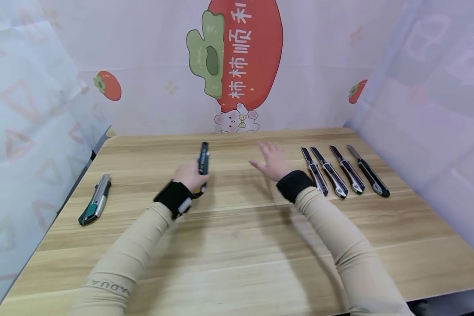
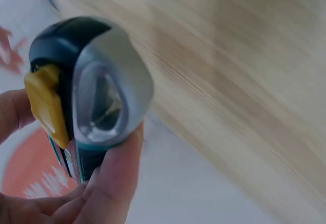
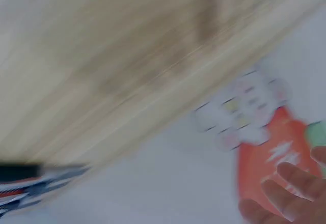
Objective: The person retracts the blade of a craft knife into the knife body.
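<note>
My left hand (image 1: 189,174) grips a dark utility knife (image 1: 203,159) above the middle of the table. In the left wrist view, thumb and fingers wrap round this utility knife (image 2: 113,89), whose rounded silver-and-black end and yellow part face the camera. No bare blade shows there. My right hand (image 1: 275,162) hovers to the right with its fingers spread and nothing in them. Blurred fingers of the right hand (image 3: 293,196) also appear in the right wrist view. Nearest to that hand, several utility knives (image 1: 319,177) lie side by side on the table.
A grey-and-green utility knife (image 1: 96,199) lies on the left part of the wooden table (image 1: 229,245). At the far right of the row is a black knife (image 1: 369,173) with a silver blade. A printed cloth (image 1: 150,52) hangs behind the table and along both sides.
</note>
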Action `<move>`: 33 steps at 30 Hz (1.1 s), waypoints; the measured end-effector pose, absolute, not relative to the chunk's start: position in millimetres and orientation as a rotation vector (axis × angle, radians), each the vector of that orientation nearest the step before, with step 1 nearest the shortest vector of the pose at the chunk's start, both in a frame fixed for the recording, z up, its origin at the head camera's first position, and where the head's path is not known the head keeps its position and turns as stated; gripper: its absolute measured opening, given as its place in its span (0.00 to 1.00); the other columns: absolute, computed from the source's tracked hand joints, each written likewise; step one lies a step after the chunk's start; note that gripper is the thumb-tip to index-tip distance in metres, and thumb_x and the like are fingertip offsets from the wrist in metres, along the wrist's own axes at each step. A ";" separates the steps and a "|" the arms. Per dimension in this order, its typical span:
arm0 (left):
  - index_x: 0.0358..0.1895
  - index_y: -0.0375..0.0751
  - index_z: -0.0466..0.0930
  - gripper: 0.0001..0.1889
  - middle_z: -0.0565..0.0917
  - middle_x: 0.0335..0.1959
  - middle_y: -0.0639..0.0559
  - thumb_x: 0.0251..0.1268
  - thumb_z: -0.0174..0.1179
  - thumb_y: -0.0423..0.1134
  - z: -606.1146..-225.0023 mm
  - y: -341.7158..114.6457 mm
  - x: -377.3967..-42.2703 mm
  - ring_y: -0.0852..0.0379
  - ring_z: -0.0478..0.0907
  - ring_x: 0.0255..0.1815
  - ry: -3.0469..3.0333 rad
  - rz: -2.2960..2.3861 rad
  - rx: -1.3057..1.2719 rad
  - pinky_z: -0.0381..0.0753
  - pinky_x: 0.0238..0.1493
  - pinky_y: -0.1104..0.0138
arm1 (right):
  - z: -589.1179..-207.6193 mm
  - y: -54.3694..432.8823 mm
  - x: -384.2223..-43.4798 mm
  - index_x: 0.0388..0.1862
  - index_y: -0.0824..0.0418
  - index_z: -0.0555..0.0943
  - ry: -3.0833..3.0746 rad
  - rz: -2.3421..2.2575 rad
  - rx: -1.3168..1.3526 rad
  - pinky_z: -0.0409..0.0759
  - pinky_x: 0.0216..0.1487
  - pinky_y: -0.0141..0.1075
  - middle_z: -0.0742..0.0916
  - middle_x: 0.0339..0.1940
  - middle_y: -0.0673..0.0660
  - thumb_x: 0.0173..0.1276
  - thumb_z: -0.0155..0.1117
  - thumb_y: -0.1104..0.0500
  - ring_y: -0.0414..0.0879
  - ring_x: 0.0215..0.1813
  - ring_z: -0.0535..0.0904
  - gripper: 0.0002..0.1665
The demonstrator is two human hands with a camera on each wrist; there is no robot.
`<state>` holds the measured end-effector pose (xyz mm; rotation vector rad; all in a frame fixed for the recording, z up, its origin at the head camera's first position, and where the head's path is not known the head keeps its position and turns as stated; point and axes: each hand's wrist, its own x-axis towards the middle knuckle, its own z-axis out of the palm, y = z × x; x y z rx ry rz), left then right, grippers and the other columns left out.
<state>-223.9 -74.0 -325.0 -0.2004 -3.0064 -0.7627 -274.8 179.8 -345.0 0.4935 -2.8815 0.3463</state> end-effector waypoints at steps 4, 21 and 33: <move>0.36 0.28 0.69 0.19 0.77 0.27 0.38 0.48 0.55 0.42 -324.7 -131.8 -220.6 0.50 0.73 0.23 -3.131 -0.641 -0.119 0.72 0.23 0.64 | -348.0 227.8 -283.6 0.63 0.64 0.54 -2.983 0.237 0.231 0.59 0.59 0.54 0.64 0.61 0.68 0.59 0.47 0.38 0.62 0.62 0.57 0.42; 0.29 0.26 0.73 0.19 0.75 0.20 0.43 0.44 0.55 0.44 -330.5 -227.9 -199.8 0.52 0.70 0.22 -3.400 -0.482 0.258 0.68 0.23 0.68 | -360.5 311.3 -261.6 0.51 0.75 0.65 -3.207 0.272 -0.216 0.72 0.41 0.52 0.75 0.44 0.75 0.56 0.54 0.46 0.66 0.44 0.72 0.36; 0.27 0.25 0.75 0.18 0.76 0.22 0.38 0.44 0.54 0.42 -333.3 -232.0 -199.4 0.47 0.70 0.25 -3.393 -0.403 0.271 0.70 0.29 0.62 | -358.9 303.4 -263.4 0.44 0.77 0.72 -3.295 0.172 -0.257 0.71 0.44 0.52 0.73 0.46 0.76 0.56 0.53 0.48 0.65 0.45 0.72 0.31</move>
